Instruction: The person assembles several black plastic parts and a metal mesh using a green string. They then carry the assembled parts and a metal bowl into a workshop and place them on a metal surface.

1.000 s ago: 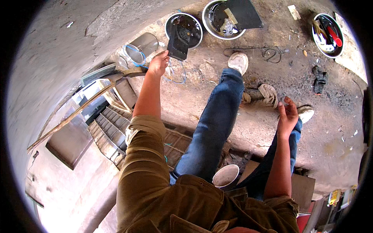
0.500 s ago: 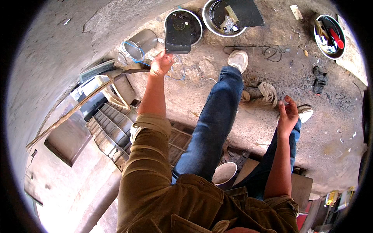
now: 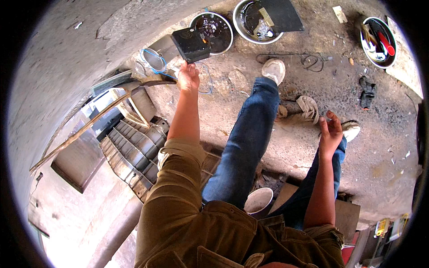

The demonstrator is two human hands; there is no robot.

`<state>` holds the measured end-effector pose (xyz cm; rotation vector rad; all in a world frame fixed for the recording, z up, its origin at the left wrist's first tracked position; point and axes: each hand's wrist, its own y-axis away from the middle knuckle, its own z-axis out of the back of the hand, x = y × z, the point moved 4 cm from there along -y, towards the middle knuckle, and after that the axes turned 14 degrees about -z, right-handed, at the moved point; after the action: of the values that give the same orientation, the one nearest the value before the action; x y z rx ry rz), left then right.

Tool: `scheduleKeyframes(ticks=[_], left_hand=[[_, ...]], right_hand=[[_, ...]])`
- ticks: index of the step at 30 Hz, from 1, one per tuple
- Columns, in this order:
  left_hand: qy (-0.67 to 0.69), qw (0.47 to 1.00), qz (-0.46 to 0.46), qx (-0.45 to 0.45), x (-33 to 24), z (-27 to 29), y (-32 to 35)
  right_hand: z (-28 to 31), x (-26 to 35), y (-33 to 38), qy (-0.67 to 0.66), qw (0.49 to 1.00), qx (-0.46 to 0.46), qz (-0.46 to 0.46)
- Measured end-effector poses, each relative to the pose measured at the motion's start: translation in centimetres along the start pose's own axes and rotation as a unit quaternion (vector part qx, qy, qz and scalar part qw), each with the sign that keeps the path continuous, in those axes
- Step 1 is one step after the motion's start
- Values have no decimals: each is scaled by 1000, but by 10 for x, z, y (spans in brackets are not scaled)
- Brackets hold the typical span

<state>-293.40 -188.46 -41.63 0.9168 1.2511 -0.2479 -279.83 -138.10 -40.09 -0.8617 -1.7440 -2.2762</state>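
Note:
My left hand (image 3: 188, 77) reaches out to the far left, its fingers closed on the near edge of a black, box-like rectangular piece (image 3: 190, 44). The piece is tilted, wet-looking, and overlaps the left rim of a round metal basin (image 3: 231, 38) of dark liquid. A second basin (image 3: 251, 39) to its right also holds dark liquid, with a flat black panel (image 3: 282, 15) lying across it. Beside my right knee, my right hand (image 3: 330, 139) hovers with loosely curled fingers apart from the thumb; I see nothing held in it.
A metal can (image 3: 165, 47) with blue cord lies left of the basins. At far right stands a bowl (image 3: 380, 60) holding tools, one red-handled. A dark cloth (image 3: 368, 93) and a thin cable (image 3: 290, 55) lie on the floor. A bucket (image 3: 263, 196) stands between my legs.
My left hand has drawn the black piece leftward, from over the left basin to its rim, and tilted it. The basin's dark liquid now shows. My right hand has hardly moved.

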Motion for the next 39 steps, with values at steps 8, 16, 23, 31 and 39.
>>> scheduleKeyframes(ticks=[8,16,23,31,39], left_hand=[[-238,936,-210,-151,13,-66,-21],[-298,947,-121,0,69,-111,-11],[-540,817,-191,65,26,-16,16],[-730,581,-324,160,-3,-55,23],[-779,473,-354,209,35,-122,11]], right_hand=[[-1,-3,1,-4,1000,8,7],[2,-4,3,18,1000,-5,6],[3,-3,3,-18,1000,2,2],[12,-1,2,-6,1000,3,9],[7,7,6,-9,1000,11,-1]])
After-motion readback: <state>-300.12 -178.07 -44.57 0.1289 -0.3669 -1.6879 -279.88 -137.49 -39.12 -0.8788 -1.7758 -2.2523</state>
